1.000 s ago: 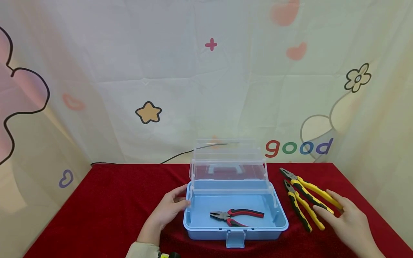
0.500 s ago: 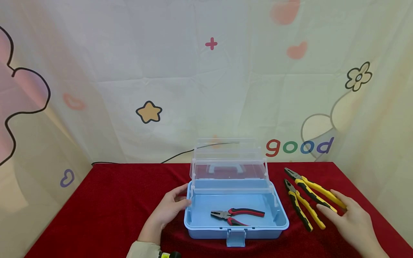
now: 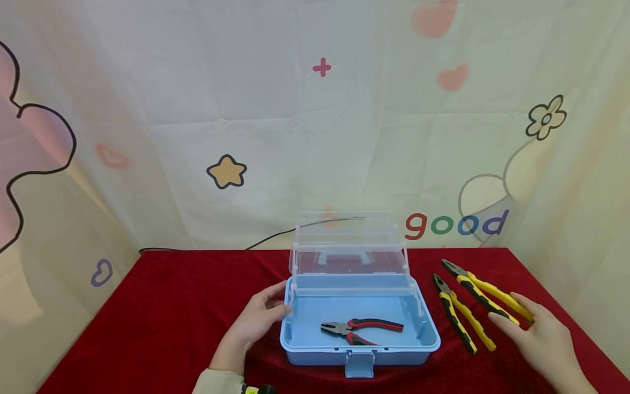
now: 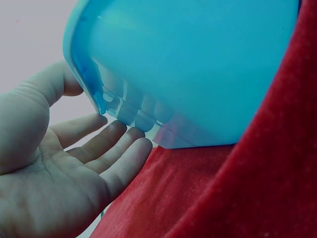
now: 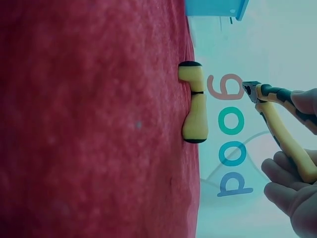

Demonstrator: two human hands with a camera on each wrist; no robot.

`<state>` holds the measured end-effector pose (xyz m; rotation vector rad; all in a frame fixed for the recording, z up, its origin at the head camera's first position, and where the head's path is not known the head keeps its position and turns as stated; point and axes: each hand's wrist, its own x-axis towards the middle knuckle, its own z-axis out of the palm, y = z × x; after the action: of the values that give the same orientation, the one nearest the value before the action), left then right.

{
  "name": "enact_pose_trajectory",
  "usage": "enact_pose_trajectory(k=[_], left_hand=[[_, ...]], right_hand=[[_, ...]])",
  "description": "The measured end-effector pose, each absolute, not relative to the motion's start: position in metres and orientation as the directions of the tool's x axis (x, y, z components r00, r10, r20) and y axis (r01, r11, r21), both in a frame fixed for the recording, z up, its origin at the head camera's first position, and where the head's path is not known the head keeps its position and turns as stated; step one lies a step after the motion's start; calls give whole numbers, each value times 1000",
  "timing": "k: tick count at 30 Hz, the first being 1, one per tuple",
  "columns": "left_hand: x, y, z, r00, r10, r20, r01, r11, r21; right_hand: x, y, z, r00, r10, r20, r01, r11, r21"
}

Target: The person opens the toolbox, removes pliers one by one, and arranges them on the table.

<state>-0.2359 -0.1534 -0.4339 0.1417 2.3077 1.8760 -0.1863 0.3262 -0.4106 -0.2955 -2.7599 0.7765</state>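
Observation:
A light blue toolbox [image 3: 315, 357] stands with its lid up. My left hand [image 3: 256, 320] grips its left side, thumb at the rim; in the left wrist view the fingertips [image 4: 141, 145] touch the outer wall. Inside lies a pair of red-and-black pliers [image 3: 339, 328], one handle partly hidden by the front wall. To the right, my right hand [image 3: 543, 336] holds yellow-and-black pliers [image 3: 484, 290] by spread handles, thumb on one and fingers by the other. The right wrist view shows these pliers raised above the cloth. A second yellow-and-black pair of pliers [image 3: 460, 312] lies between them and the box.
Clear plastic trays and a lid [image 3: 349, 262] rise from the toolbox's back. A latch [image 3: 360, 365] hangs at its front. Red cloth [image 3: 197, 306] covers the table, with a printed curtain [image 3: 266, 109] behind. A dark cord [image 3: 275, 236] runs along the back.
My right hand has shifted to the right, carrying its yellow-and-black pliers away from the second pair. The left hand and the toolbox have stayed in place.

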Motion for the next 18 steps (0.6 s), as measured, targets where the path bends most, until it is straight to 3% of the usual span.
enact_pose_trajectory(k=[18], left_hand=[[-237, -155, -436, -981, 181, -71, -28, 231, 973]], right_hand=[[-193, 337, -412, -948, 297, 114, 188, 812, -552]])
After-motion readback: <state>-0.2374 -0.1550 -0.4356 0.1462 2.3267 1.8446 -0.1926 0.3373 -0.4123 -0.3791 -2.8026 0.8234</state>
